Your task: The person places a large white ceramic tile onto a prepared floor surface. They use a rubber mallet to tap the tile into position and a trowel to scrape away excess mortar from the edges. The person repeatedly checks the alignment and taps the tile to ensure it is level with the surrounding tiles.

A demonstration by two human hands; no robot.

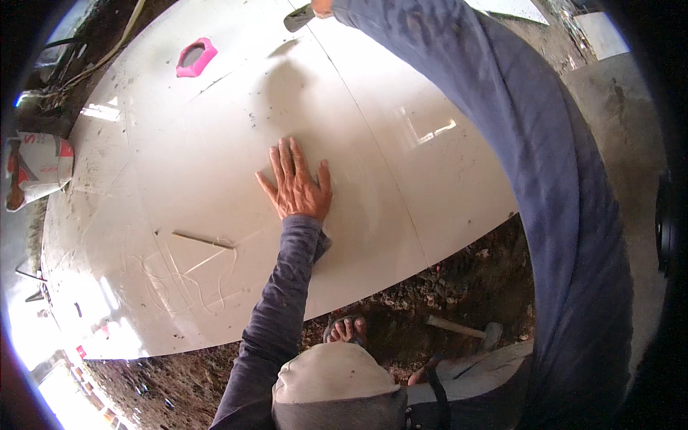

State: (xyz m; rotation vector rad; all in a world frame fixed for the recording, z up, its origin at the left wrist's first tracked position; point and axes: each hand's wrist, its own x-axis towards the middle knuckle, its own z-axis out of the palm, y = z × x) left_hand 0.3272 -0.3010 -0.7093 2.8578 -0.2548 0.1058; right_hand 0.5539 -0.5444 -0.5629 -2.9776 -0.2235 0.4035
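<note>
My left hand (297,188) lies flat on large glossy off-white tiles (373,236), palm down with the fingers spread. Its sleeve is dark grey-blue. At the top edge, my right hand (322,8) shows only in part, at the end of a long blue sleeve. A grey, rounded, flat-looking tool (298,18) sticks out from it over the tile; its kind is hard to make out. A thin joint line runs between the tiles to the right of my left hand. A dark shadow falls beyond my left fingertips.
A pink angular frame with a grey middle (196,57) lies on the far left tile. Nearer are a thin stick (202,240) and tangled pale string (190,276). A white-and-red bucket (46,165) stands at left. A hammer (459,327) lies on rough soil beside my sandalled foot (347,330).
</note>
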